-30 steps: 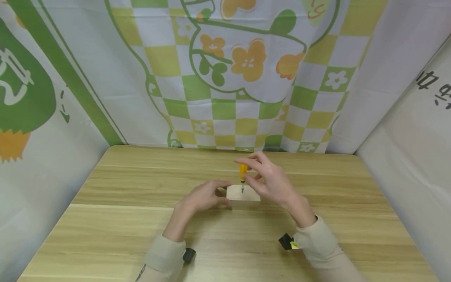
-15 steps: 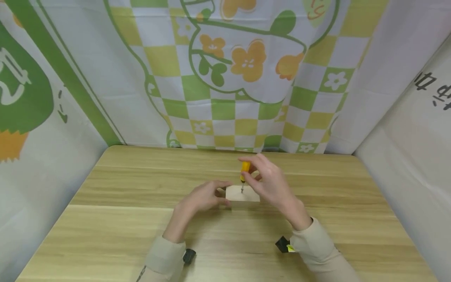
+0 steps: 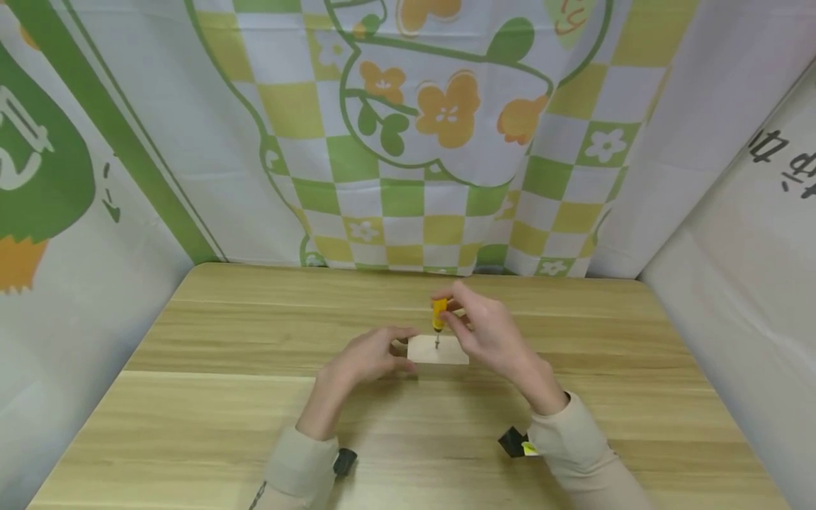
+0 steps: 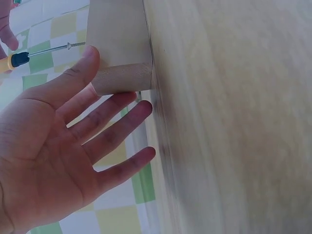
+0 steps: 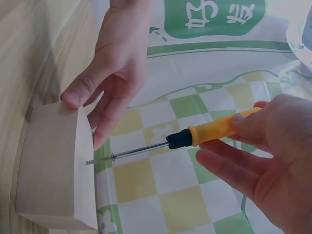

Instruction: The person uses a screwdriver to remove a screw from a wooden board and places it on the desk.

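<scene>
A pale wooden block [image 3: 421, 349] lies on the table, with a screw [image 5: 100, 160] standing out of its top face. The left hand [image 3: 370, 356] pinches the block's left end between thumb and forefinger. Its other fingers stretch out loosely, as the left wrist view shows. Above the block, the right hand [image 3: 487, 333] holds a screwdriver [image 5: 214, 130] with a yellow handle and a dark collar, thumb and fingers round the handle. The screwdriver's tip meets the screw head, and its shaft stands nearly upright. Part of the screw's thread shows above the wood.
The wood-grain table [image 3: 223, 411] runs out to both sides of the hands. Behind it hangs a checked, flowered curtain [image 3: 408, 198], with printed cloth walls at left and right. Dark wrist devices sit at both sleeve cuffs [image 3: 302, 453].
The right hand's fingers have shifted round the handle, and the screwdriver's top leaned right, then came back left. The left hand and block hold nearly the same place.
</scene>
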Demonstrator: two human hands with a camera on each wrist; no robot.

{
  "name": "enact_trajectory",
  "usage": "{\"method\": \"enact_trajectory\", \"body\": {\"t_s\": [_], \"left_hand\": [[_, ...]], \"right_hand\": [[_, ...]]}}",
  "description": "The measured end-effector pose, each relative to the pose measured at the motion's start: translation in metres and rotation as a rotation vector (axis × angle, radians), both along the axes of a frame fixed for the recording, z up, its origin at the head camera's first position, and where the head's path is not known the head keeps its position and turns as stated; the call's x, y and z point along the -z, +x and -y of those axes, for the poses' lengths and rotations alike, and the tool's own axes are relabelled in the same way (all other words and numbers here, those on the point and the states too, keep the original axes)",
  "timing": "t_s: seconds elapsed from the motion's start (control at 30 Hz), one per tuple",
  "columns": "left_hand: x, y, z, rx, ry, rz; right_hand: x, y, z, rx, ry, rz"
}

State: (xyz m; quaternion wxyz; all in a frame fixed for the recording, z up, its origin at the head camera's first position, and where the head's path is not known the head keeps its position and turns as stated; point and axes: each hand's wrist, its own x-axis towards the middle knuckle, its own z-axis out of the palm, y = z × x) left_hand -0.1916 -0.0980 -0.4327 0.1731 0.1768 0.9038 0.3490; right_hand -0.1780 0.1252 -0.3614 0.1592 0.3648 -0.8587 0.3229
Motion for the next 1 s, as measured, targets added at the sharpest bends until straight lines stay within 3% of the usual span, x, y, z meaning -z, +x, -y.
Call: {"method": "enact_trajectory", "body": {"t_s": [0.47, 0.77, 1.0], "left_hand": [[0.0013, -0.0013, 0.0023, -0.006, 0.006, 0.006], [0.0037, -0.0021, 0.0023, -0.012, 0.02, 0.014], [0.0047, -0.0035, 0.0011, -0.022, 0.021, 0.022]], "right_hand": [[-0.0003, 0.0024, 0.0011, -0.03, -0.1, 0.102], [-0.0016, 0.0013, 0.0069, 0.105, -0.202, -0.001], [-0.0003, 0.0007, 0.0044, 0.093, -0.217, -0.038]]}}
